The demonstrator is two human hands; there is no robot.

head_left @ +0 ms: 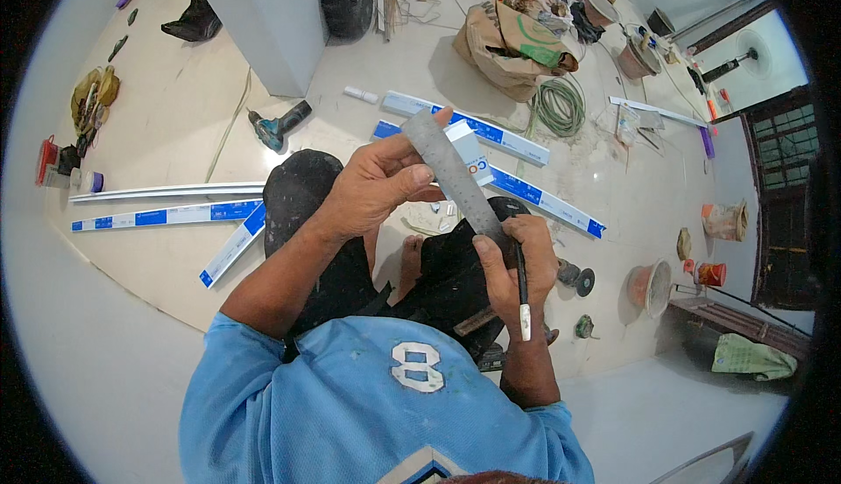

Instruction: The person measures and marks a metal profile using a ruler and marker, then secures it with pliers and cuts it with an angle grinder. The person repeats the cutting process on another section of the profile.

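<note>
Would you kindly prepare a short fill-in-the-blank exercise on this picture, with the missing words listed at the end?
1. The left hand and the right hand both grip a flat strip coloured ____.
2. A thin black tool with a white end is held in the ____ hand.
3. In the picture, the drill lies to the ____ of the green coil.
4. The person's shirt is ____.

Missing words: grey; right; left; blue.

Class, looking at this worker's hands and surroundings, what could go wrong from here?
The grey strip, held in the left hand and right hand, might slip onto the bare foot below. The pen-like tool could leave stray marks. Someone might trip over the drill on the floor.
</note>
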